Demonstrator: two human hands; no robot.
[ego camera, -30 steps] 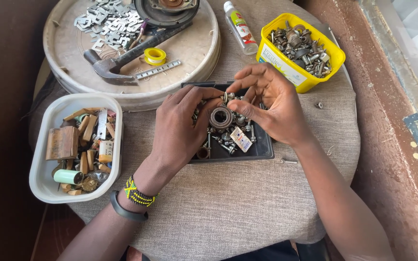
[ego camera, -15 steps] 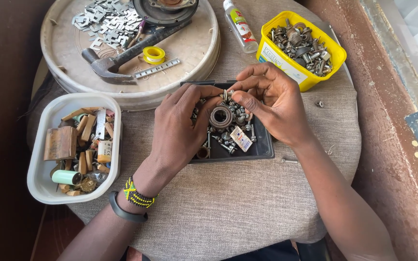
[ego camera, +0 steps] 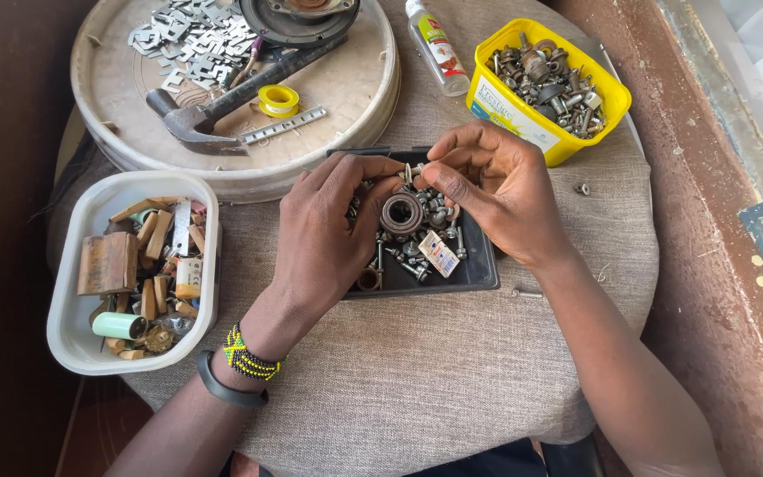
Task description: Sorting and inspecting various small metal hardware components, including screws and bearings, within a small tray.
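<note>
Your left hand (ego camera: 327,228) and right hand (ego camera: 496,190) meet over the shallow black rectangular plastic tray (ego camera: 479,269) at the middle of the grey woven cloth-covered table (ego camera: 417,371). Between the thumb and forefinger tips of both hands you pinch a small silvery metal fastener (ego camera: 411,170) — too small to tell whether it is a bolt with a nut or a screw. Both hands are narrowed to a fingertip pinch on it, the other fingers loosely curled, and it sits just above the tray's far edge.

Under your fingers the tray holds a round rusty-brown metal bearing ring (ego camera: 401,213), loose bolts and screws, and a small white printed packet (ego camera: 438,253). As far as can be judged, the sorting or fitting is in mid-course: many loose pieces lie in the tray, and only this one is in hand.

About you:
- the yellow plastic tub of mixed nuts and bolts (ego camera: 547,81), beyond your right hand
- a small clear bottle with a white cap (ego camera: 434,44), just beside the tub
- the white rounded plastic container of wooden bits and odd parts (ego camera: 134,269), to your left
- the large round cream-coloured lid (ego camera: 337,97) — on it a hammer with a dark handle (ego camera: 222,106), a yellow roll of tape (ego camera: 277,99) and a heap of flat silvery metal plates (ego camera: 192,40)
</note>
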